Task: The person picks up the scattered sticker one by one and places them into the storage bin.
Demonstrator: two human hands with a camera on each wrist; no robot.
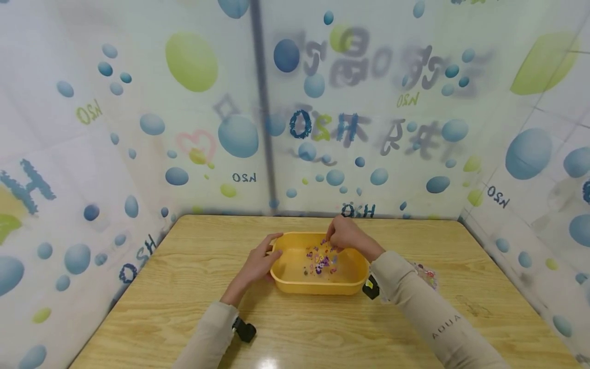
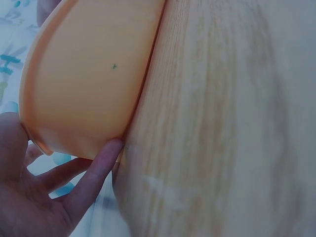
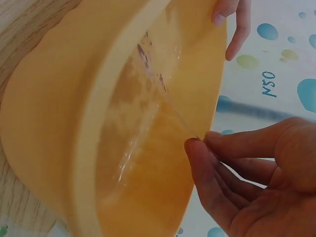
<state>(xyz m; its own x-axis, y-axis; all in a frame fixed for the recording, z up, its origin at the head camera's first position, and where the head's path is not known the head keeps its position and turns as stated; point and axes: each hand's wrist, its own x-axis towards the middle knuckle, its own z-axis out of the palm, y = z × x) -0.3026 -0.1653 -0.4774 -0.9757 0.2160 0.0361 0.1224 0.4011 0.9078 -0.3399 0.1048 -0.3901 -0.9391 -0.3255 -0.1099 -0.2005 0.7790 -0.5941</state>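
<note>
A yellow plastic basin (image 1: pixel 318 288) stands on the wooden table in front of me. My left hand (image 1: pixel 258 262) grips its left end, the thumb over the rim and the fingers along the outer wall. In the left wrist view, fingertips press low against the basin wall (image 2: pixel 94 89). My right hand (image 1: pixel 348 236) is over the far rim, right of the middle. Its thumb and forefinger pinch the edge of a thin clear sheet (image 3: pixel 160 81) with small colourful flower-like prints. The sheet slants down into the basin, seen nearly edge-on in the right wrist view.
On the table (image 1: pixel 207 246), a clear packet with colourful prints (image 1: pixel 429 277) lies right of the basin, partly behind my right sleeve (image 1: pixel 428 312). Farther right is a faint transparent piece (image 1: pixel 475 306). A white curtain (image 1: pixel 221 200) with printed bubbles rises behind the table.
</note>
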